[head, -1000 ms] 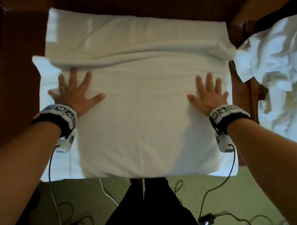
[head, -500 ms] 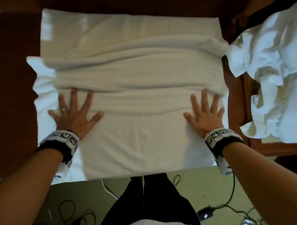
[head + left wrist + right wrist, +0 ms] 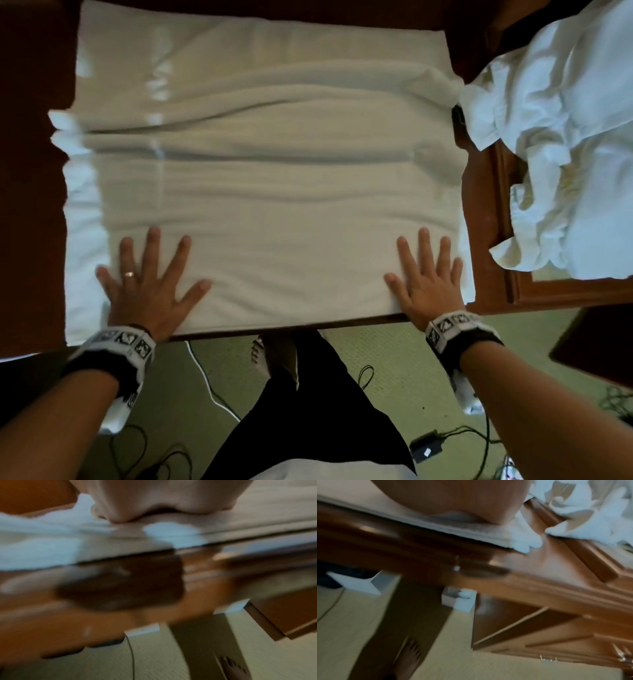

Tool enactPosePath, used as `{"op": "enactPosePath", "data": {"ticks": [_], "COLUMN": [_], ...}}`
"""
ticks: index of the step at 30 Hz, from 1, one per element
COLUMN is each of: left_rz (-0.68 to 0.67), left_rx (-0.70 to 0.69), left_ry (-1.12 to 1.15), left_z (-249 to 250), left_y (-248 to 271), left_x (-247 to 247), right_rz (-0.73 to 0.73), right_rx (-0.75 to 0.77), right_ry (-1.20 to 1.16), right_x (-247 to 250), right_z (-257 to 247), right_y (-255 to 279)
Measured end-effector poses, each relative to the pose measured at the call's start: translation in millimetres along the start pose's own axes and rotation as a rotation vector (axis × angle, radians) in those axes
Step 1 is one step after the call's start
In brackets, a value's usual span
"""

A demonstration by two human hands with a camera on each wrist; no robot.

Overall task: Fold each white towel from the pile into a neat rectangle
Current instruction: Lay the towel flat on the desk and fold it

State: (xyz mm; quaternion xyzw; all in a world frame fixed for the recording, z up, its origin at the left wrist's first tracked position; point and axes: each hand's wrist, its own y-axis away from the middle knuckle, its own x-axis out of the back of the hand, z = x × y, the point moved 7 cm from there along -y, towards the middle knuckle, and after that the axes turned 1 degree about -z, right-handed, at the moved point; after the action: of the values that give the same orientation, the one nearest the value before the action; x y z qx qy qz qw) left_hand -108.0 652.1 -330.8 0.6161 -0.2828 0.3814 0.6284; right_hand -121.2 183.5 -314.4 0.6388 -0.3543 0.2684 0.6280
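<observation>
Large white terry towel (image 3: 274,192), folded & rippled w/ crosswise wrinkles, lies spread on dark brown wooden worktop (image 3: 486,240), near edge flush w/ worktop front. Left hand (image 3: 147,291) flat, fingers splayed, pressing towel's near-left corner; gold ring on one finger. Right hand (image 3: 428,284) flat, fingers straight, pressing near-right corner. Neither grasps anything. Crumpled pile of white towels (image 3: 561,137) sits at right, just beside spread towel's far-right corner.
</observation>
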Motion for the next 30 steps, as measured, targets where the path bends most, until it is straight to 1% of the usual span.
{"op": "enactPosePath", "data": {"ticks": [2,4,6,7,9,10,11,12,14,16,17,19,20,22,25,26,28,30], "left_rz": [0.071,0.103,0.112,0.112,0.086,0.059,0.055,0.072,0.138,0.191,0.191,0.166,0.163,0.182,0.213,0.213,0.210,0.184], "left_rx": [-0.025,-0.048,-0.081,-0.100,-0.145,-0.156,-0.165,-0.178,-0.217,-0.271,-0.284,-0.275,-0.270,-0.273,-0.352,-0.375,-0.359,-0.258], "left_ry": [-0.003,0.025,0.052,0.034,-0.059,-0.096,-0.107,-0.098,-0.089,-0.129,-0.162,-0.209,-0.219,-0.231,-0.248,-0.272,-0.286,-0.238], "left_z": [2,7,7,4,-8,-16,-23,-26,-19,-4,3,12,14,14,9,7,-1,-8], "left_y": [-20,-25,-8,7,35,46,53,56,58,57,55,55,57,70,99,106,109,106], "left_x": [10,20,17,10,-13,-24,-32,-34,-29,-25,-26,-29,-31,-34,-42,-40,-30,-6], "right_rz": [0.032,0.100,0.172,0.168,0.101,0.091,0.112,0.149,0.206,0.177,0.145,0.121,0.147,0.230,0.306,0.357,0.437,0.379], "right_rx": [0.015,0.014,-0.014,-0.027,-0.041,-0.042,-0.035,-0.013,0.107,0.250,0.278,0.243,0.223,0.229,0.297,0.300,0.217,0.076], "right_ry": [-0.001,-0.023,-0.064,-0.069,-0.061,-0.062,-0.071,-0.081,-0.051,0.085,0.162,0.236,0.224,0.206,0.204,0.200,0.225,0.264], "right_x": [10,19,18,11,-9,-15,-15,-12,-8,-18,-26,-37,-39,-40,-39,-33,-10,15], "right_z": [-3,-4,3,9,24,30,32,30,11,-14,-22,-25,-23,-18,-8,-5,2,8], "right_y": [-17,-18,-5,6,25,30,33,36,40,44,44,42,44,56,79,83,84,81]}}
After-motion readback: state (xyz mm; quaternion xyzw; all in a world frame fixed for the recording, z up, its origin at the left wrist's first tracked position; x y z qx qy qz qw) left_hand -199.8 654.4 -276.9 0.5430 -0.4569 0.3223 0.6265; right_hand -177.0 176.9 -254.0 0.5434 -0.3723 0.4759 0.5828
